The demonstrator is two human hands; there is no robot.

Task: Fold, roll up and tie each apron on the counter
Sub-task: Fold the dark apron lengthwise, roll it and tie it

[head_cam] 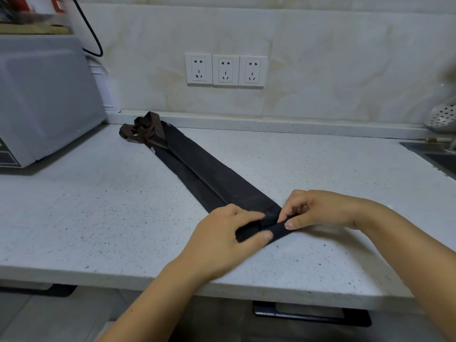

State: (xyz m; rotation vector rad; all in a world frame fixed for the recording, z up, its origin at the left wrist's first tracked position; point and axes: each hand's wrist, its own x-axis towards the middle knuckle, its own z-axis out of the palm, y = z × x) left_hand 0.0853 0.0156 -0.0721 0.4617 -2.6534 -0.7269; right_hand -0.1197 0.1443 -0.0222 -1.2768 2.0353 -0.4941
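One dark apron (209,174) on the speckled white table (98,218), folded into a long narrow strip that runs diagonally from back left toward the near edge. Its brown straps (145,127) sit in a loose heap at the far end, right up by the table's back lip. There are a couple of small pale marks on the cloth near them (too tiny to read).

Both hands are on the near end, where the strip is turned over on itself. The left hand (222,233) has its fingers curled over the top and its thumb pressed against the near side, gripping the cloth. The right hand (320,211) pinches the same end between thumb and forefinger, other fingers tucked in. The fingers cover most of that end, so I can't tell how many turns it has.

A grey microwave (44,95) stands to the left, cut off by the frame, with a black cable (91,38) looping behind it. The stuff on top of it is just blur. Three wall sockets (225,70) sit on the tiled wall. At far right there's a corner of a sink (434,154) and a perforated metal utensil (444,114), both cropped and fuzzy.
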